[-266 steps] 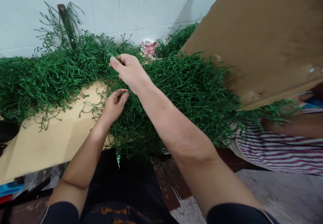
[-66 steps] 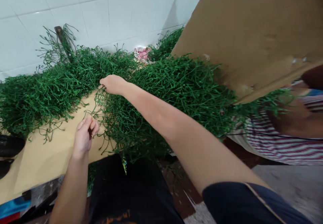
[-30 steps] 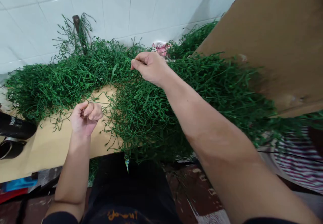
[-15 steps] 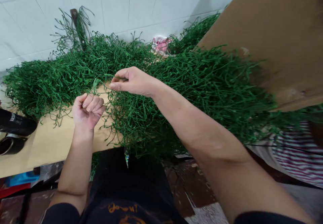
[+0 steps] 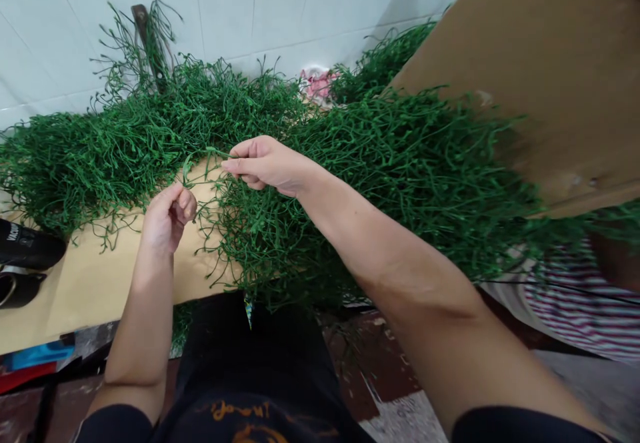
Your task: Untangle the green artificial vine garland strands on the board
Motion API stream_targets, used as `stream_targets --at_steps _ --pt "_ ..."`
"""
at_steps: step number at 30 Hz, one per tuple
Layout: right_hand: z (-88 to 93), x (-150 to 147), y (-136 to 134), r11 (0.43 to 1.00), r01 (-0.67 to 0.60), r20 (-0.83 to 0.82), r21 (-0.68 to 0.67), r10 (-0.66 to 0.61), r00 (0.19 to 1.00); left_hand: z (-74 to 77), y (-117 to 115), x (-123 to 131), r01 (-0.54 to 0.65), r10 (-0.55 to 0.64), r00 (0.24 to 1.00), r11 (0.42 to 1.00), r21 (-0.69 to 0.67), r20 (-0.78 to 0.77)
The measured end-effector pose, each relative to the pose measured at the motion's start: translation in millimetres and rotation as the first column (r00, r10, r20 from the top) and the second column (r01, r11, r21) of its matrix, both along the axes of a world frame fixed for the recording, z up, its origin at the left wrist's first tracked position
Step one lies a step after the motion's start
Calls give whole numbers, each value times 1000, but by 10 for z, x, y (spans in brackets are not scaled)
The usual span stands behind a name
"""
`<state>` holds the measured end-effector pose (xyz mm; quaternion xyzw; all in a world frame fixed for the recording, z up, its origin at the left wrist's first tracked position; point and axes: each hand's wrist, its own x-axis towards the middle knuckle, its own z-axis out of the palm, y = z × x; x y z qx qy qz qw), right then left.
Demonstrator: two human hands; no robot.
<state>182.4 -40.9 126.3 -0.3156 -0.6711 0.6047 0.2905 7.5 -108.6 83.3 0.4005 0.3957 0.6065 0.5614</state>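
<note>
A big heap of thin green plastic stems [image 5: 350, 183] covers a tan board [image 5: 95, 290] against a white tiled wall. My right hand [image 5: 267, 163] is held over the heap's left edge, thumb and fingers pinched on one green stem [image 5: 200, 158] that curves off to the left. My left hand [image 5: 167, 218] is lower and to the left, above the bare board, with fingers curled and pinching the thin end of a stem.
A large brown cardboard sheet [image 5: 530, 63] leans over the heap at the right. A person in a striped garment [image 5: 585, 310] is under it. A dark stick [image 5: 147, 46] stands in the stems at the back. Black objects [image 5: 25, 256] lie at the board's left end.
My right hand came down and left from the heap's top with a stem. My left hand loosened from a tight fist into a pinch and shifted slightly down.
</note>
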Motion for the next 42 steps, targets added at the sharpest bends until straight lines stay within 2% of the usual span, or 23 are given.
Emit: stream_targets --at_steps 5,9,13,17,23,26,29,32,35,38,40,42 --pt "-20 67 38 996 44 -73 -71 -49 996 -134 18 -43 -23 38 971 998 64 -237" --pt "-44 68 48 993 94 -118 -75 -103 988 -168 69 74 -82 105 959 992 97 -264" --pt "-40 39 6 988 140 -81 -69 -145 986 -168 159 255 -84 121 940 989 125 -320" --pt "-37 69 15 971 226 -69 -78 -232 970 -189 219 324 -117 176 899 979 167 -402" --pt "-146 142 171 944 320 -146 -87 -329 933 -247 151 340 -36 98 849 991 127 -519" --pt "-201 170 282 925 374 -131 -74 -380 916 -276 99 341 -25 84 853 992 121 -515" --pt "-262 230 417 862 505 -114 45 -498 860 -296 64 318 -85 122 887 991 103 -445" --pt "-340 297 517 745 586 -85 317 -594 800 -292 43 299 -128 157 904 987 98 -398" --pt "-387 329 511 612 549 -5 569 -665 746 -285 43 297 -133 167 902 985 112 -398" --pt "-355 327 407 524 505 32 686 -714 699 -298 65 304 -163 199 895 979 123 -398" --pt "-301 311 309 523 487 29 700 -702 712 -309 88 306 -180 215 889 976 124 -404" --pt "-245 280 201 596 441 48 671 -628 777 -310 114 309 -184 221 878 975 126 -425"
